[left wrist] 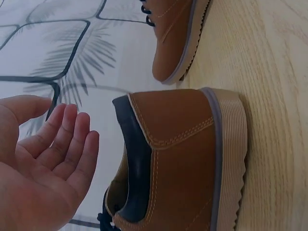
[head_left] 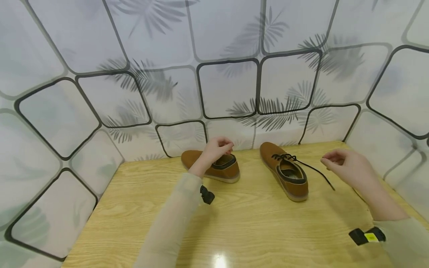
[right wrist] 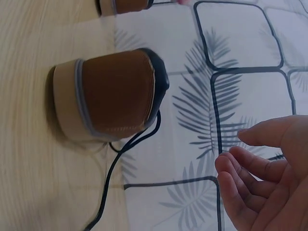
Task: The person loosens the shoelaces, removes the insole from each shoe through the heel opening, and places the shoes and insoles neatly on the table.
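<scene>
Two brown lace-up shoes stand on the table. My left hand (head_left: 214,152) hovers over the collar of the left shoe (head_left: 231,172), hiding part of it. In the left wrist view this hand (left wrist: 53,168) has loosely bent fingers, holds nothing and is apart from the dark collar (left wrist: 134,159). The right shoe (head_left: 268,152) has a tied-looking black lace (head_left: 315,169), one long end trailing onto the wood. To its right, my right hand (head_left: 353,169) is raised above the table. Its fingers (right wrist: 240,190) are relaxed and slightly curled, with nothing between them.
The light wooden table (head_left: 140,208) meets a patterned fabric backdrop (head_left: 231,89) behind the shoes. More backdrop (head_left: 43,186) rises on the left and right sides. Black wrist bands (head_left: 366,236) sit over both pale sleeves.
</scene>
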The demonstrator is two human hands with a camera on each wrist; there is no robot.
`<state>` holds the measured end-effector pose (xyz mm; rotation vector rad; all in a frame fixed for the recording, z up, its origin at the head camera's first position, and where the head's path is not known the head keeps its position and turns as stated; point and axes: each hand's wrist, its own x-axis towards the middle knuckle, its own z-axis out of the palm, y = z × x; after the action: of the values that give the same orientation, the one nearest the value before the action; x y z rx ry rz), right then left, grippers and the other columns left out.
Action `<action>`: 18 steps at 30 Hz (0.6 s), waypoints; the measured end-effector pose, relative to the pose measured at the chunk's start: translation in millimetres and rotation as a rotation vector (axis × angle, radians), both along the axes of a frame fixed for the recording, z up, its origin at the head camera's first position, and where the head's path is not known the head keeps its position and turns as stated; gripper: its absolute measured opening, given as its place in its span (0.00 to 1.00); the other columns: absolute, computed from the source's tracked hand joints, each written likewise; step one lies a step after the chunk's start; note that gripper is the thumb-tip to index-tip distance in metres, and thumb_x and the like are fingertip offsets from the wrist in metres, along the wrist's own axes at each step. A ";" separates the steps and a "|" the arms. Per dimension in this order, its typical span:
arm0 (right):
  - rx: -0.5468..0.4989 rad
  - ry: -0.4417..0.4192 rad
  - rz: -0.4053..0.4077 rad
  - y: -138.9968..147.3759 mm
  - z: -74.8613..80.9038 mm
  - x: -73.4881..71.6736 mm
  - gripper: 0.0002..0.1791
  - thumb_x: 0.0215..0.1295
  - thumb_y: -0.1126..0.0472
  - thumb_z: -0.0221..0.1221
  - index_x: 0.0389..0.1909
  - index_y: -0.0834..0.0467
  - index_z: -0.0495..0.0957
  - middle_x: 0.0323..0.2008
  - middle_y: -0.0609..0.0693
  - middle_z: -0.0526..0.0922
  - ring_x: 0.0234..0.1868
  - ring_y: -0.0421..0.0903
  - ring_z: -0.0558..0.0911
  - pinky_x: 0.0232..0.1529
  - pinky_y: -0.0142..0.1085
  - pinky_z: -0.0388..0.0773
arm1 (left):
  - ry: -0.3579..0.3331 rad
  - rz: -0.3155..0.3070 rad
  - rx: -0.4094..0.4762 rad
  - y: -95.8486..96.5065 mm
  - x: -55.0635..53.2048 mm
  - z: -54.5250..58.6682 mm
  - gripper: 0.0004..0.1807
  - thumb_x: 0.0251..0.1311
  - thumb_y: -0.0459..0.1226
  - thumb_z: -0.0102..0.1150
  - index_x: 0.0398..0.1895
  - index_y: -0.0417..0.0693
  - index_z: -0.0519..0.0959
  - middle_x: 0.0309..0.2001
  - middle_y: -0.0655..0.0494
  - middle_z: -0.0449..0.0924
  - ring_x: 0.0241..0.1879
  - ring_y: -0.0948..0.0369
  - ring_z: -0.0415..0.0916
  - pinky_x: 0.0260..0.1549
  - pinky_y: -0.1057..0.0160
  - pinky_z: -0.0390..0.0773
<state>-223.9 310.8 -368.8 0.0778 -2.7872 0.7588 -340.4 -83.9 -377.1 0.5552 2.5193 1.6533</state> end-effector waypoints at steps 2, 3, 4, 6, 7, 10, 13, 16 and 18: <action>-0.012 0.006 0.011 -6.6 2.4 -3.5 0.16 0.76 0.52 0.63 0.47 0.62 0.86 0.36 0.55 0.90 0.32 0.35 0.79 0.33 0.35 0.74 | -0.023 0.011 0.032 -5.6 -1.0 -0.5 0.12 0.77 0.34 0.58 0.52 0.32 0.83 0.42 0.37 0.88 0.47 0.41 0.86 0.56 0.46 0.85; -0.016 0.009 0.017 -10.3 3.4 -5.1 0.15 0.76 0.52 0.63 0.47 0.62 0.86 0.36 0.55 0.90 0.32 0.35 0.80 0.34 0.35 0.74 | -0.032 0.016 0.045 -8.4 -1.6 -0.9 0.13 0.77 0.34 0.58 0.52 0.31 0.83 0.42 0.38 0.87 0.48 0.40 0.85 0.58 0.45 0.84; -0.017 0.008 0.020 -14.0 4.5 -6.7 0.15 0.76 0.52 0.63 0.47 0.62 0.86 0.36 0.55 0.90 0.33 0.37 0.80 0.35 0.35 0.74 | -0.042 0.017 0.060 -10.9 -2.0 -1.2 0.13 0.78 0.34 0.57 0.53 0.30 0.82 0.42 0.39 0.87 0.50 0.39 0.84 0.59 0.43 0.83; -0.027 0.000 0.030 -21.2 6.5 -9.7 0.15 0.76 0.53 0.63 0.47 0.62 0.86 0.37 0.56 0.90 0.33 0.38 0.81 0.36 0.36 0.75 | -0.055 0.024 0.075 -16.1 -2.6 -1.6 0.14 0.78 0.34 0.57 0.54 0.29 0.81 0.41 0.41 0.87 0.52 0.37 0.83 0.60 0.42 0.82; -0.032 -0.003 0.036 -24.8 7.4 -11.4 0.15 0.76 0.53 0.63 0.47 0.62 0.86 0.38 0.56 0.90 0.34 0.39 0.82 0.37 0.37 0.75 | -0.064 0.030 0.079 -18.7 -2.4 -1.6 0.14 0.78 0.34 0.57 0.54 0.29 0.81 0.41 0.43 0.87 0.53 0.36 0.83 0.60 0.43 0.82; -0.039 -0.007 0.050 -35.4 9.3 -15.5 0.15 0.76 0.54 0.63 0.48 0.63 0.86 0.39 0.58 0.90 0.35 0.41 0.83 0.39 0.38 0.75 | -0.075 0.042 0.075 -26.4 -2.1 -1.0 0.15 0.78 0.35 0.56 0.56 0.29 0.80 0.43 0.42 0.86 0.53 0.38 0.83 0.58 0.48 0.84; -0.048 -0.007 0.067 -44.4 10.1 -19.6 0.15 0.75 0.54 0.63 0.48 0.64 0.86 0.40 0.59 0.90 0.36 0.43 0.83 0.39 0.39 0.74 | -0.090 0.065 0.067 -34.3 -2.9 -0.6 0.16 0.79 0.36 0.56 0.57 0.30 0.80 0.44 0.41 0.86 0.49 0.45 0.86 0.55 0.54 0.85; -0.061 -0.005 0.082 -53.6 10.4 -22.7 0.15 0.75 0.54 0.64 0.48 0.63 0.86 0.40 0.59 0.90 0.36 0.44 0.83 0.37 0.38 0.75 | -0.105 0.093 0.074 -42.7 -5.4 -1.5 0.16 0.79 0.37 0.56 0.57 0.31 0.80 0.44 0.44 0.86 0.44 0.56 0.85 0.54 0.58 0.86; -0.071 -0.001 0.095 -59.6 10.9 -24.8 0.15 0.75 0.54 0.64 0.48 0.63 0.86 0.39 0.58 0.90 0.36 0.44 0.83 0.37 0.37 0.74 | -0.113 0.112 0.085 -48.7 -6.9 -2.4 0.17 0.79 0.37 0.55 0.58 0.30 0.80 0.43 0.46 0.86 0.42 0.60 0.84 0.54 0.59 0.85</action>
<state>-248.7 251.2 -357.9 0.1975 -2.7716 0.8792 -347.3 -132.6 -379.5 0.3218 2.4501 1.7826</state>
